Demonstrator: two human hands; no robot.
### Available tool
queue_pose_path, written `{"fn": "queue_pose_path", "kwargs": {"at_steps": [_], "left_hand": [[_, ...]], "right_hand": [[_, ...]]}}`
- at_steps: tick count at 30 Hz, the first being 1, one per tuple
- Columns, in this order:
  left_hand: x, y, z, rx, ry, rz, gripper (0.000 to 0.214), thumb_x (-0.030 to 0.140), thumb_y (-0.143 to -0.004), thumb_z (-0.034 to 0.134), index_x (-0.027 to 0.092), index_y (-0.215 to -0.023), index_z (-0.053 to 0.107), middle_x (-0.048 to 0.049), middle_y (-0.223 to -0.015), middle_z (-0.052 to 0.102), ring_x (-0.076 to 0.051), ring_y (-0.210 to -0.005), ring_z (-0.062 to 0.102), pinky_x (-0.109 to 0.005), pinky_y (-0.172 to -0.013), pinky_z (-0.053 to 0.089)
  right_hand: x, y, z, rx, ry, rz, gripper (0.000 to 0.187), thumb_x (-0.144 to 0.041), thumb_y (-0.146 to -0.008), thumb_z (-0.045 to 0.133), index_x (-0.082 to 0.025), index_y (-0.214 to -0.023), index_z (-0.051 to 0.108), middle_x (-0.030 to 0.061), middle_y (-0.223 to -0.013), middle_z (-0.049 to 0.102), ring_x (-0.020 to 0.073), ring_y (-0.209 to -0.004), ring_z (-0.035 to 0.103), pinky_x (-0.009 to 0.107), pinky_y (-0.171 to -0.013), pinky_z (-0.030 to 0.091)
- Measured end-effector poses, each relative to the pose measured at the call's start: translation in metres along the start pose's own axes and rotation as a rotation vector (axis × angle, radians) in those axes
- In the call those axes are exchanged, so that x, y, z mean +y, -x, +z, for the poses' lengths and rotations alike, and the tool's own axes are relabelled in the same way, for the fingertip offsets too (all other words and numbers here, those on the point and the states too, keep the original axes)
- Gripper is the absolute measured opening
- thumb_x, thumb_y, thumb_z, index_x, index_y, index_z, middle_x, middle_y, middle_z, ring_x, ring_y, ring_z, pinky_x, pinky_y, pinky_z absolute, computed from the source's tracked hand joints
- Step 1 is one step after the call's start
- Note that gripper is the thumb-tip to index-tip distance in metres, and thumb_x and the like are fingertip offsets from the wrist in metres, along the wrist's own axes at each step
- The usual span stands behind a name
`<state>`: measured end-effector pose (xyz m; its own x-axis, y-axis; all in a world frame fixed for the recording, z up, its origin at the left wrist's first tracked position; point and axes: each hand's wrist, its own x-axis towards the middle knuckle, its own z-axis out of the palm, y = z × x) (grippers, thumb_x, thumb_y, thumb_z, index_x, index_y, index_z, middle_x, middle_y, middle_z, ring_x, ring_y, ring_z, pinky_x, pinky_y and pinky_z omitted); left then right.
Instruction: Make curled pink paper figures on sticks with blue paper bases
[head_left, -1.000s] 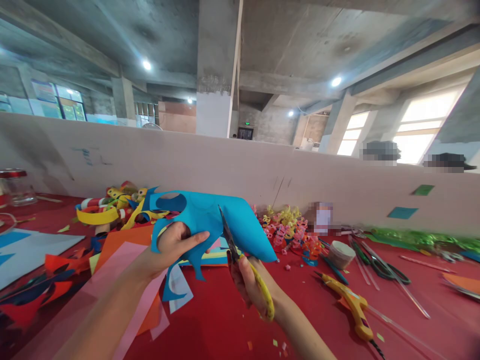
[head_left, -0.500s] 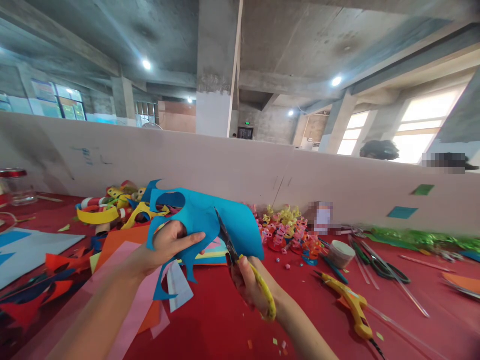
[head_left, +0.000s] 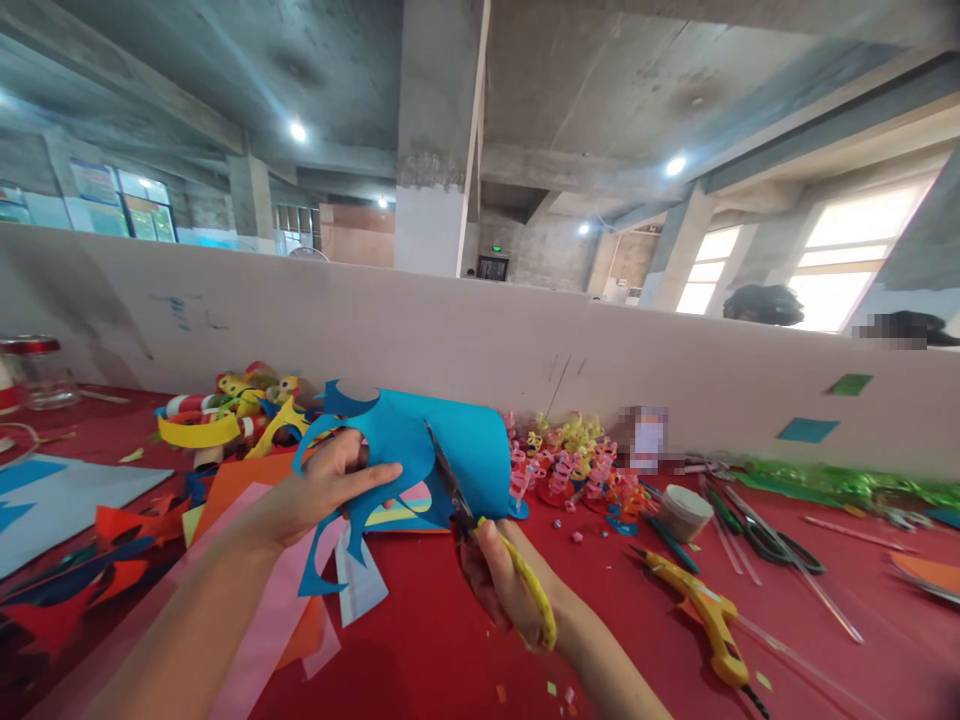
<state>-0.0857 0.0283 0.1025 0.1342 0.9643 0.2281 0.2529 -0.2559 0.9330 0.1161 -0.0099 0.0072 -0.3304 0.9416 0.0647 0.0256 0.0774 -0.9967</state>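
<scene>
My left hand (head_left: 337,480) pinches a sheet of blue paper (head_left: 469,455) by its left part, where rounded pieces have been cut away. The sheet is held above the table and curls over at its right end. Yellow-handled scissors (head_left: 532,585) are in my right hand (head_left: 499,575), its fingers wrapped through the loops. Their dark blades reach up into the blue paper, tips near its middle. Below the paper lie more coloured sheets and a white paper scrap (head_left: 361,580).
On the red table (head_left: 420,650), a yellow glue gun (head_left: 701,610), a tape roll (head_left: 684,510) and green-handled scissors (head_left: 780,540) lie right. Small pink and yellow paper ornaments (head_left: 577,460) stand behind. Paper crafts (head_left: 199,430) and red offcuts (head_left: 52,620) sit left. A white partition (head_left: 450,330) runs across the back.
The blue paper has turned and its right end has shifted slightly left. My left hand has moved a little to the left with it; the scissors stay at the paper's middle.
</scene>
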Motion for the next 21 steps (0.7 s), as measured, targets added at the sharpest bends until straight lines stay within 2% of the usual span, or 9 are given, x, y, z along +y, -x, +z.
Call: {"fn": "queue_pose_path", "kwargs": {"at_steps": [3,8,15,18,21], "left_hand": [[-0.0003,0.0005,0.0019,-0.033,0.041,-0.039,0.046,0.038,-0.053,0.075,0.023,-0.054,0.031,0.0098,-0.050,0.028,-0.006,-0.041,0.029,-0.019,-0.035,0.027],[-0.0026,0.0015,0.0040,-0.055,0.039,-0.057,0.047,0.042,-0.056,0.073,0.022,-0.056,0.030,0.0110,-0.048,0.028,-0.005,-0.039,0.032,-0.018,-0.034,0.027],[-0.0017,0.0027,0.0013,-0.053,0.051,-0.061,0.045,0.038,-0.059,0.073,0.021,-0.058,0.031,0.0112,-0.051,0.030,-0.005,-0.041,0.034,-0.017,-0.036,0.031],[-0.0040,0.0005,0.0003,-0.040,0.168,-0.045,0.043,0.032,-0.058,0.076,0.020,-0.060,0.035,0.0106,-0.054,0.033,-0.005,-0.044,0.037,-0.017,-0.040,0.036],[-0.0076,-0.0041,0.0010,-0.074,0.400,-0.054,0.036,0.029,-0.060,0.077,0.019,-0.062,0.043,0.0091,-0.055,0.041,-0.005,-0.046,0.043,-0.016,-0.044,0.040]], "right_hand": [[-0.0053,0.0013,0.0046,0.028,0.057,-0.093,0.056,-0.073,-0.078,0.027,-0.022,-0.055,0.031,-0.0081,-0.040,0.026,0.0041,-0.026,0.025,0.020,-0.028,0.015],[-0.0105,0.0020,0.0062,0.075,0.086,-0.114,0.059,-0.077,-0.075,0.025,-0.022,-0.055,0.032,-0.0079,-0.038,0.026,0.0047,-0.026,0.026,0.020,-0.027,0.015],[-0.0033,-0.0003,0.0025,0.054,0.144,-0.131,0.061,-0.076,-0.077,0.018,-0.022,-0.053,0.033,-0.0078,-0.034,0.026,0.0049,-0.025,0.025,0.021,-0.030,0.015],[-0.0023,-0.0008,0.0012,0.051,0.177,-0.114,0.062,-0.077,-0.076,0.021,-0.022,-0.050,0.033,-0.0072,-0.034,0.027,0.0046,-0.025,0.027,0.021,-0.030,0.016],[-0.0040,-0.0007,0.0006,0.047,0.150,-0.093,0.065,-0.078,-0.075,0.019,-0.021,-0.047,0.034,-0.0066,-0.031,0.028,0.0046,-0.024,0.027,0.021,-0.029,0.016]]}}
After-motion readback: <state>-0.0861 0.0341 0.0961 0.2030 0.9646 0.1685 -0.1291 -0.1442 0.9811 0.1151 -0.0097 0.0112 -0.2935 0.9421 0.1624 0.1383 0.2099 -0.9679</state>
